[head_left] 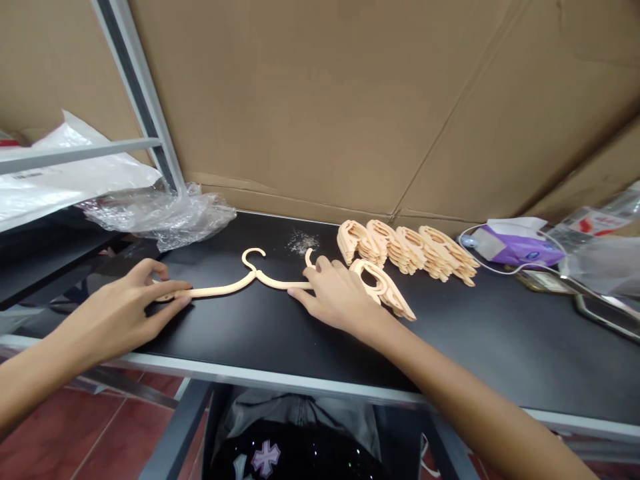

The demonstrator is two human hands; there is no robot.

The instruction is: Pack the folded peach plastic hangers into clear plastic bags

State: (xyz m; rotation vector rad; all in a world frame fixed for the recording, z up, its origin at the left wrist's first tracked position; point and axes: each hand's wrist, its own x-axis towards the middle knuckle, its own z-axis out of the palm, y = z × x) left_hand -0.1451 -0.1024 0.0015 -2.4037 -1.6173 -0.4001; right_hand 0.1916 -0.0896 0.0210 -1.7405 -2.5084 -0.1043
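A peach-coloured folding clothes hanger (pixel 225 289) lies spread out on the black tabletop, its hook pointing away from me. My left hand (pixel 123 303) pinches the hanger's left end between thumb and fingers. Over the right arm of the hanger, my right hand (pixel 333 293) is closed with the thumb along its near edge, hiding that end. A curved peach piece (pixel 309 258) sticks up beside the right fingers; I cannot tell what it belongs to. Just right of that hand lies a small group of folded hangers (pixel 395 301), partly covered by it.
Several stacks of folded hangers (pixel 383 243) stand along the back. Small crumbs (pixel 301 243) are scattered near the cardboard wall (pixel 320 107). Crumpled clear plastic (pixel 185 217) and a metal frame post (pixel 150 100) are at left. A purple tissue pack (pixel 525 250), a cable and a phone-like object (pixel 613 317) lie right.
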